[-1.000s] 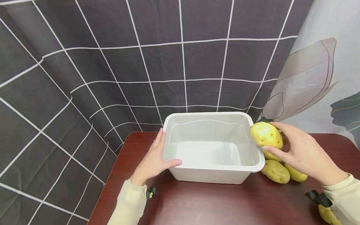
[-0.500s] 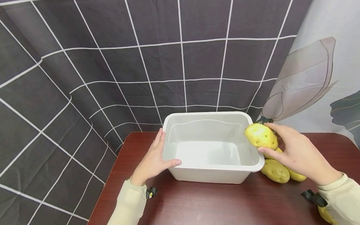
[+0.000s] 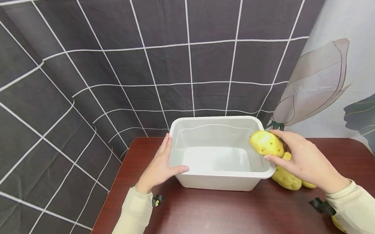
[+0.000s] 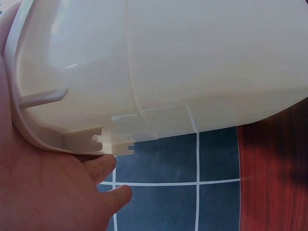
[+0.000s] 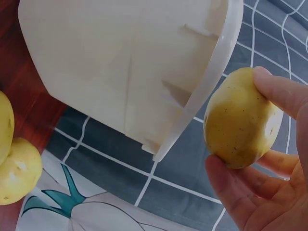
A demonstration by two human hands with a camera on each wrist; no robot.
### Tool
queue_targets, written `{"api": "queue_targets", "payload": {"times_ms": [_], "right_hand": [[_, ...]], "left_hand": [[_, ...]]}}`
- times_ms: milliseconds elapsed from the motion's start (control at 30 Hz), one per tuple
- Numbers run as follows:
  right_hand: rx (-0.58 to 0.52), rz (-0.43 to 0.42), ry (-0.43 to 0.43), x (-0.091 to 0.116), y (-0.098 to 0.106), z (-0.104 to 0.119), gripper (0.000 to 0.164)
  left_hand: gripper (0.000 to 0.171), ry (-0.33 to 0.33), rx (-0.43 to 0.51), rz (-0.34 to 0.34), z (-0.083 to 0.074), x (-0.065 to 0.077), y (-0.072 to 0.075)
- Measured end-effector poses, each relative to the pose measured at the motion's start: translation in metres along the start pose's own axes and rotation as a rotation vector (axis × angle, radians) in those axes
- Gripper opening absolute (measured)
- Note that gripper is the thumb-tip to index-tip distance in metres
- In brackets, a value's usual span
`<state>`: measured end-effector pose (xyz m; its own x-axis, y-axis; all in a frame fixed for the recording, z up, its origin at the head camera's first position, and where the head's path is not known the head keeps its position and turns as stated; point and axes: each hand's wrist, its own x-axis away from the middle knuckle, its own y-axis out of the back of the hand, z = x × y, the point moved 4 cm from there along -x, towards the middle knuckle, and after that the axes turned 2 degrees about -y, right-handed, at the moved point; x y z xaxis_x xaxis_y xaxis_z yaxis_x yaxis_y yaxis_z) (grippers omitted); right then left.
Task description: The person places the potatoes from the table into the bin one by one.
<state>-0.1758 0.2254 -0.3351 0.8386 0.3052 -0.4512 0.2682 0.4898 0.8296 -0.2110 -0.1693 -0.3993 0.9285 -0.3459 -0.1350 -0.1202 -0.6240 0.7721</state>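
My right hand (image 3: 304, 155) holds a yellow potato (image 3: 266, 143) between thumb and fingers, above the right rim of the white plastic bin (image 3: 222, 182). In the right wrist view the potato (image 5: 243, 118) is gripped at its ends, apart from the bin's rim. My left hand (image 3: 158, 168) rests on the bin's left end, its fingers lying along the outer side and its thumb across the front rim corner. The left wrist view shows fingertips below the rim of the bin (image 4: 168, 62). Nothing is visible inside the bin.
Several potatoes (image 3: 286, 179) lie on the brown table (image 3: 211, 214) to the bin's right, partly hidden by my right hand. Another potato (image 3: 337, 224) shows beside my right sleeve. A dark gridded cloth (image 3: 168, 61) hangs behind, with a floral cloth (image 3: 319, 81) at right.
My right hand has moved left with the potato, bringing it from beside the bin's right rim to above it. The left hand and the bin look the same.
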Motion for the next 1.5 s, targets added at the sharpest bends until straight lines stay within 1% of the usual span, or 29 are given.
{"api": "queue_targets", "payload": {"times_ms": [433, 800, 1167, 1300, 1500], "right_hand": [[-0.01, 0.012, -0.001, 0.002, -0.007, 0.006, 0.072], [-0.005, 0.005, 0.039, 0.001, -0.013, 0.012, 0.07], [-0.01, 0.01, 0.061, -0.002, -0.019, 0.018, 0.072], [-0.007, 0.013, 0.075, -0.002, -0.021, 0.019, 0.073], [-0.01, 0.016, 0.086, -0.003, -0.024, 0.02, 0.073]], "left_hand": [[0.12, -0.007, 0.008, -0.004, -0.001, 0.0, 0.0], [0.121, 0.004, 0.005, 0.002, -0.002, 0.001, 0.001], [0.119, -0.009, 0.008, -0.007, -0.001, 0.0, 0.0], [0.12, 0.0, 0.016, -0.003, -0.002, 0.001, 0.001], [0.119, -0.005, 0.016, -0.005, 0.0, 0.0, 0.0]]}}
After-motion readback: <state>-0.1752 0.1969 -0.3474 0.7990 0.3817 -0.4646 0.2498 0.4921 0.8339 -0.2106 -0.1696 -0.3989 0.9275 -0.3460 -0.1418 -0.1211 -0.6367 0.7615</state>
